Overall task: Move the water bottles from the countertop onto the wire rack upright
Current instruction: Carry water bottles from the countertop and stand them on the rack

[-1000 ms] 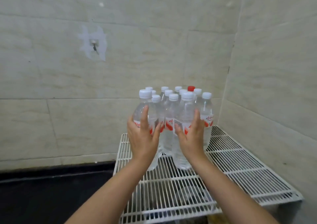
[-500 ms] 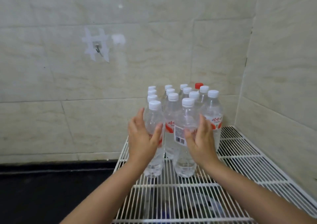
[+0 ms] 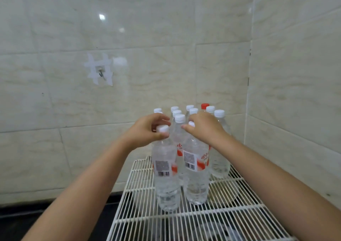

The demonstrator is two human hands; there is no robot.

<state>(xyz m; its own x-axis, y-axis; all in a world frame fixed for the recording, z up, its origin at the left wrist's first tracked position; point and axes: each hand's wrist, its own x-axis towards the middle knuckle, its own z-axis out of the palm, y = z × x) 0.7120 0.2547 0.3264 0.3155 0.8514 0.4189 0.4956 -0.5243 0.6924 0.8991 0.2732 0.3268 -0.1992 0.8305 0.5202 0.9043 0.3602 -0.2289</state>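
hands (image 3: pixel 147 128) atop front bottles (image 3: pixel 167 166), rack (image 3: pixel 203 220) front open

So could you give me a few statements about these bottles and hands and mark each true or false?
1. The left hand grips the front left bottle near its cap. True.
2. All the bottle caps are white. False: one cap at the back is red.
3. The front right bottle lies on its side. False: it stands upright on the wire rack.
4. The right hand is at the top of the front right bottle. True.
5. The rack sits in a tiled corner. True.
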